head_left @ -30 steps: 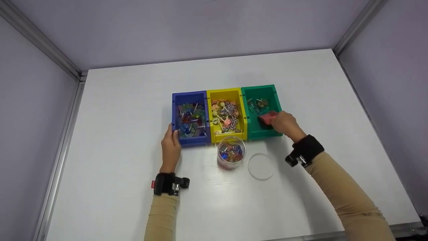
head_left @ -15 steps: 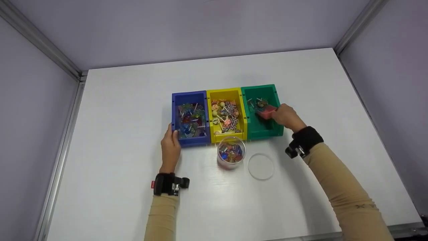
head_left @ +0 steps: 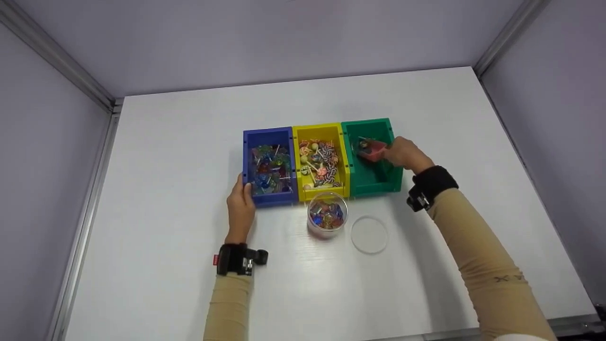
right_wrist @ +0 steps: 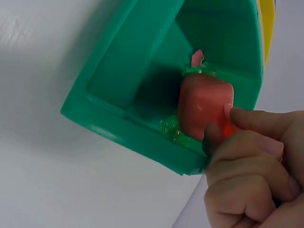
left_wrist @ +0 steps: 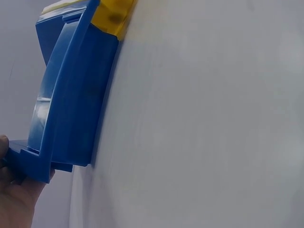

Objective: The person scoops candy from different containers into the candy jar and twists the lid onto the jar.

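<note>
Now right hand (head_left: 402, 152) grips red scoop (head_left: 371, 150), outstretched.

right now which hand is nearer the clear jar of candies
Left. The left hand rests on the blue bin's front corner, beside the clear jar. The right hand is farther back, holding a red scoop in the green bin.

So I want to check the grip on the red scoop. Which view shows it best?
The right wrist view: the scoop fills the frame, pinched by the right hand inside the green bin. The head view shows it small and partly hidden by the hand. The left wrist view misses it.
</note>
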`<state>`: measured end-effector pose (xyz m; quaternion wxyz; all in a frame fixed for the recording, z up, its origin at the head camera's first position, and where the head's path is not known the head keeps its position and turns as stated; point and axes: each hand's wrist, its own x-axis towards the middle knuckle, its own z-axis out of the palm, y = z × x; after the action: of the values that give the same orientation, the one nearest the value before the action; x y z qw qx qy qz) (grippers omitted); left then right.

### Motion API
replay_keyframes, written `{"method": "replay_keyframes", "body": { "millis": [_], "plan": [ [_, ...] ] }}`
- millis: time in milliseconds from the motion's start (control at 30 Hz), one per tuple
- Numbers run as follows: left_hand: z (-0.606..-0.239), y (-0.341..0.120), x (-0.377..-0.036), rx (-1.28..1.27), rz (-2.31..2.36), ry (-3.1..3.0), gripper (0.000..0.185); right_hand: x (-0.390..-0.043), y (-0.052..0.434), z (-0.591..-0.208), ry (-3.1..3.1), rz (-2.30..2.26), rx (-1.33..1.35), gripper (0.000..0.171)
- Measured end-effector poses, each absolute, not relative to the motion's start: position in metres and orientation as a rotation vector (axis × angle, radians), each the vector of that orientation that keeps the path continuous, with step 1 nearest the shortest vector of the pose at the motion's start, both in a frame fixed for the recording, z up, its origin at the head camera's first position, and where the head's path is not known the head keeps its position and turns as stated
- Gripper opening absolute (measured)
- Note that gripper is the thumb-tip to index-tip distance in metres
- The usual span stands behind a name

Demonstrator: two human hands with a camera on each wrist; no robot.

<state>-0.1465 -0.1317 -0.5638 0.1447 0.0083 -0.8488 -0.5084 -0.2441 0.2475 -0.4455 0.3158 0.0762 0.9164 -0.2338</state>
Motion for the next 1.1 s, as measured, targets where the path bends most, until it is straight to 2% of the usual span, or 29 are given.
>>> {"method": "replay_keyframes", "body": {
  "millis": [300,467,667,867,1100],
  "plan": [
    [-0.564,-0.130,-0.146,0.053,-1.447,-2.485,0.042,-0.256,0.259,-0.445,2.369,-0.559,0.017,0.036],
    [-0.564,-0.130,-0.146,0.043,-1.448,-2.469,0.041,-0.255,0.256,-0.449,2.332,-0.595,-0.018,0.034],
    [-0.563,-0.132,-0.147,0.033,-1.476,-2.465,0.042,-0.248,0.247,-0.454,2.298,-0.697,0.095,0.034],
    [-0.563,-0.133,-0.147,0.045,-1.486,-2.463,0.042,-0.234,0.228,-0.463,2.344,-0.841,0.295,0.027],
    [-0.563,-0.133,-0.147,0.026,-1.463,-2.478,0.042,-0.227,0.213,-0.465,2.411,-0.835,0.445,0.025]
  ]
}}
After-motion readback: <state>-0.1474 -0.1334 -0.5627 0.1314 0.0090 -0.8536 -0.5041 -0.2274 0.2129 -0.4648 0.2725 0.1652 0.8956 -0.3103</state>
